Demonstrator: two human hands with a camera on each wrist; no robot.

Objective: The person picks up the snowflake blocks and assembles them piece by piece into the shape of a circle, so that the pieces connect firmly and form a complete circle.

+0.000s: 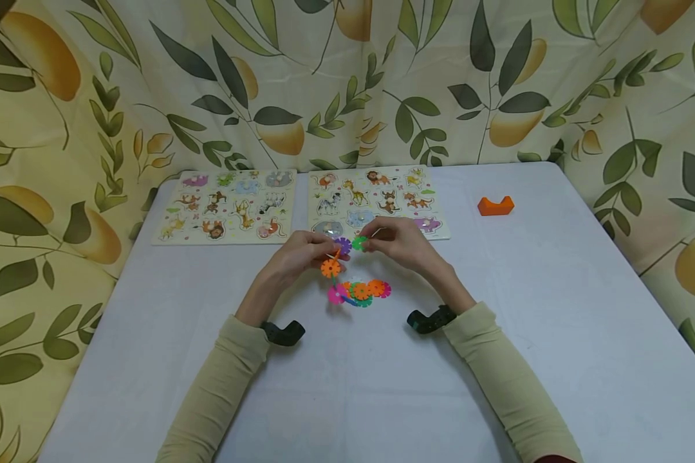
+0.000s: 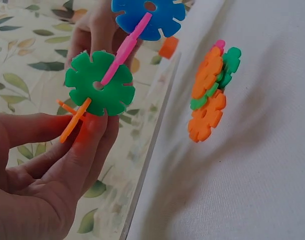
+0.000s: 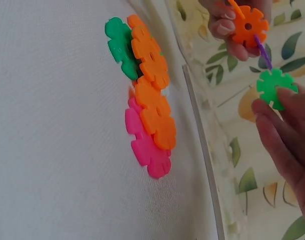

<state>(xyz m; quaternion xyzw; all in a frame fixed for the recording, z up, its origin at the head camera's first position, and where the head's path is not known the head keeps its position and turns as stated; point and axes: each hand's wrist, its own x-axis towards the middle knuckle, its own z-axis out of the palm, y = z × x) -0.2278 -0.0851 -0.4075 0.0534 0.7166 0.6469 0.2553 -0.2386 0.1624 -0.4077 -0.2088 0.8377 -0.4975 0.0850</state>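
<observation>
Slotted flower-shaped plastic discs are joined into a chain between the two hands. My left hand (image 1: 301,253) pinches the chain near its upper end, by an orange disc (image 2: 75,120). From there a green disc (image 2: 100,82), a pink disc (image 1: 337,294) and a blue disc (image 2: 151,20) hang in line. Thumb and fingers of my right hand (image 1: 404,243) pinch a bright green disc (image 3: 272,86), whose edge meets a purple disc (image 3: 263,52). Below the hands, several loose orange, green and pink discs (image 1: 376,288) lie overlapping on the table.
Two animal puzzle boards (image 1: 168,239) (image 1: 444,231) lie side by side at the back of the white-covered table (image 1: 347,399). An orange notched block (image 1: 495,206) sits at the back right. Leaf-patterned curtain (image 1: 324,83) hangs behind.
</observation>
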